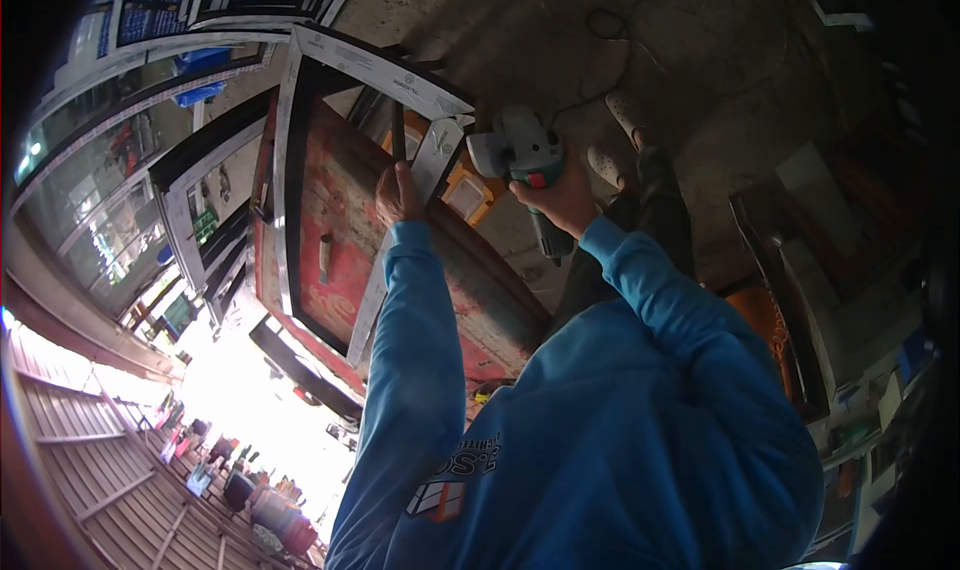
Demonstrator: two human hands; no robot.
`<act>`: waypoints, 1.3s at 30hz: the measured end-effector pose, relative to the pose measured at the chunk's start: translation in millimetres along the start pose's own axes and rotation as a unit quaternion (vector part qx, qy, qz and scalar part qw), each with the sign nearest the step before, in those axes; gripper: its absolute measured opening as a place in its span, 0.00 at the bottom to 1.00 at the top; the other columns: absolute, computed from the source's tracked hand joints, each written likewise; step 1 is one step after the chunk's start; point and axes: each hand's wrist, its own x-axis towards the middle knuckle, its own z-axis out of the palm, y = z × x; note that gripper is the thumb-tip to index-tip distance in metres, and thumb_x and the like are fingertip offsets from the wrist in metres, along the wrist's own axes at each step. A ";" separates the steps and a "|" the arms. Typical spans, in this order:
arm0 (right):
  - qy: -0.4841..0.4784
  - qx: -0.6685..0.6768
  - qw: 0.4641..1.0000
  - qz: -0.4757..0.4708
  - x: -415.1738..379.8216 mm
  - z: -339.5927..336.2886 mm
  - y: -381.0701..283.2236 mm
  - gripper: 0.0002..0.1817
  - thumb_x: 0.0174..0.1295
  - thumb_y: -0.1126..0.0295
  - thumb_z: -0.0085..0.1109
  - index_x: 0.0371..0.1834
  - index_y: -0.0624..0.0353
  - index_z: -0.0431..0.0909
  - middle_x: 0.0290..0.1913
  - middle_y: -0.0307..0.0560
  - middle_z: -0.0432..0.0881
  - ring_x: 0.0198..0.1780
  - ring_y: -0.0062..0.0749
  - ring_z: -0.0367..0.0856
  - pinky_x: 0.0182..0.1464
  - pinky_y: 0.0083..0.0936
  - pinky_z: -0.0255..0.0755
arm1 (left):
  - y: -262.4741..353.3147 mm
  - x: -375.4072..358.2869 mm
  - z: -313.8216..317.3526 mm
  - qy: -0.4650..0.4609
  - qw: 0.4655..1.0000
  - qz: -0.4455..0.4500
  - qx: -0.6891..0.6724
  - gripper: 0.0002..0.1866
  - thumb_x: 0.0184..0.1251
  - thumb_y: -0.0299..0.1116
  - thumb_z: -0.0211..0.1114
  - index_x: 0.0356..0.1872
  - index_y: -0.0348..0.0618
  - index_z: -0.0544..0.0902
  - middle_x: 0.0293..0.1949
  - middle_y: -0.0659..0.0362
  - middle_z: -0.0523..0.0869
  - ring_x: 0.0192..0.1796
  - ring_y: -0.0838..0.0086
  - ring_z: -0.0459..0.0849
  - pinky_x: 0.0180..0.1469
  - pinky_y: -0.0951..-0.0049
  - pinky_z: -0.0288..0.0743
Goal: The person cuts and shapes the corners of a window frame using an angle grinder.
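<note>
My right hand (565, 198) is wrapped round the body of a green and grey power tool (530, 150), whose pale round head points left at the corner of a window frame. My left hand (400, 195) rests on the frame's side bar, near that corner, with its fingers pressed together; what they grip there is hidden. The frame (380, 68) is wrapped in white printed film and lies over a red patterned work surface (335, 200). Inside the frame, a small cylindrical piece (325, 259) lies on the surface.
More framed windows (100, 150) stand at the left. A yellow-orange case (468, 192) is below the tool's head. The tool's cord (630, 55) runs over the floor. My feet (615, 140) are right of the tool. An orange object (757, 320) stands farther right.
</note>
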 end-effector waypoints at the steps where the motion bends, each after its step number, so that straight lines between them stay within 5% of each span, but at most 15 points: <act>1: -0.002 0.005 1.000 -0.008 -0.5 -3.0 -1.8 0.46 0.41 0.57 0.79 0.62 0.64 0.65 0.49 0.59 0.82 0.51 0.48 0.84 0.53 0.40 0.77 | -0.4 1.3 0.2 0.001 1.000 0.002 0.000 0.26 0.74 0.55 0.51 0.41 0.43 0.87 0.37 0.47 0.87 0.43 0.50 0.84 0.47 0.55 0.75; 7: 0.005 -0.042 0.999 -0.026 -12.5 -35.2 11.7 0.45 0.42 0.58 0.79 0.63 0.64 0.64 0.48 0.57 0.83 0.50 0.48 0.85 0.53 0.40 0.77 | -5.3 3.5 0.6 -0.010 1.000 0.011 -0.005 0.27 0.73 0.56 0.51 0.42 0.42 0.87 0.38 0.46 0.86 0.43 0.51 0.85 0.47 0.57 0.75; 13: 0.031 -0.049 0.997 -0.048 -14.1 -80.5 20.1 0.44 0.41 0.61 0.80 0.61 0.63 0.68 0.50 0.54 0.81 0.51 0.43 0.83 0.55 0.37 0.76 | -12.6 9.4 5.7 0.000 0.994 -0.041 -0.102 0.23 0.69 0.52 0.62 0.46 0.41 0.87 0.43 0.47 0.85 0.44 0.55 0.85 0.50 0.59 0.76; 16: 0.042 -0.013 0.999 0.002 -12.6 -101.1 18.6 0.43 0.40 0.61 0.81 0.60 0.64 0.69 0.51 0.54 0.81 0.53 0.41 0.82 0.56 0.37 0.76 | 50.1 0.0 -3.9 0.042 0.984 0.020 -0.173 0.19 0.62 0.45 0.71 0.48 0.44 0.87 0.56 0.49 0.79 0.53 0.56 0.81 0.55 0.58 0.75; 18: 0.043 -0.039 0.998 0.007 -6.9 -111.1 20.1 0.45 0.41 0.61 0.80 0.63 0.65 0.67 0.53 0.54 0.80 0.55 0.40 0.81 0.57 0.36 0.76 | 99.1 -5.9 -9.5 0.051 0.962 0.267 -0.012 0.19 0.56 0.40 0.75 0.49 0.51 0.88 0.65 0.51 0.72 0.62 0.55 0.74 0.62 0.55 0.70; 21: 0.057 -0.043 0.997 -0.003 -2.0 -119.4 24.0 0.46 0.43 0.62 0.80 0.65 0.67 0.65 0.55 0.55 0.79 0.56 0.41 0.80 0.59 0.36 0.75 | 135.6 -1.4 -7.5 -0.020 0.927 0.353 0.125 0.24 0.51 0.43 0.76 0.53 0.55 0.87 0.68 0.51 0.69 0.68 0.52 0.69 0.69 0.52 0.62; 24: 0.052 -0.066 0.996 -0.032 3.9 -126.3 37.8 0.48 0.43 0.63 0.80 0.67 0.67 0.63 0.57 0.56 0.77 0.58 0.41 0.79 0.60 0.36 0.74 | 145.8 13.2 7.0 -0.022 0.903 0.396 0.167 0.22 0.50 0.43 0.76 0.49 0.57 0.89 0.68 0.54 0.71 0.66 0.56 0.71 0.69 0.52 0.60; 25: 0.047 -0.048 0.998 -0.020 4.6 -128.0 38.8 0.48 0.43 0.63 0.81 0.67 0.66 0.63 0.57 0.56 0.78 0.58 0.42 0.79 0.60 0.36 0.75 | 147.1 17.6 10.3 -0.025 0.899 0.402 0.171 0.15 0.52 0.44 0.76 0.42 0.58 0.91 0.61 0.63 0.80 0.61 0.61 0.75 0.67 0.55 0.61; 31: 0.052 -0.023 0.998 0.004 7.7 -134.2 36.8 0.48 0.43 0.62 0.81 0.66 0.66 0.62 0.55 0.55 0.79 0.55 0.42 0.81 0.56 0.36 0.77 | 164.3 25.6 18.2 -0.028 0.868 0.444 0.221 0.07 0.57 0.45 0.73 0.31 0.58 0.91 0.36 0.72 0.89 0.51 0.68 0.80 0.62 0.58 0.62; 35: 0.046 0.033 0.996 0.075 7.5 -142.4 17.8 0.49 0.42 0.62 0.81 0.66 0.66 0.62 0.51 0.54 0.81 0.51 0.43 0.84 0.52 0.36 0.79 | 175.8 32.8 26.4 -0.060 0.874 0.385 0.290 0.09 0.60 0.47 0.70 0.32 0.57 0.91 0.36 0.70 0.89 0.52 0.67 0.80 0.62 0.56 0.62; 37: 0.075 0.011 0.996 0.047 11.3 -143.9 33.4 0.47 0.43 0.62 0.81 0.64 0.66 0.63 0.50 0.54 0.82 0.50 0.41 0.84 0.51 0.35 0.80 | 180.3 48.3 30.3 -0.062 0.928 0.268 0.253 0.11 0.63 0.48 0.67 0.35 0.57 0.91 0.38 0.67 0.89 0.55 0.65 0.80 0.64 0.49 0.62; 39: 0.102 -0.013 0.994 0.022 11.7 -148.4 48.4 0.45 0.43 0.63 0.81 0.62 0.67 0.64 0.49 0.53 0.82 0.49 0.39 0.84 0.50 0.35 0.80 | 182.4 39.1 23.5 -0.053 0.889 0.338 0.305 0.11 0.63 0.48 0.67 0.36 0.57 0.90 0.40 0.65 0.89 0.57 0.64 0.79 0.66 0.44 0.61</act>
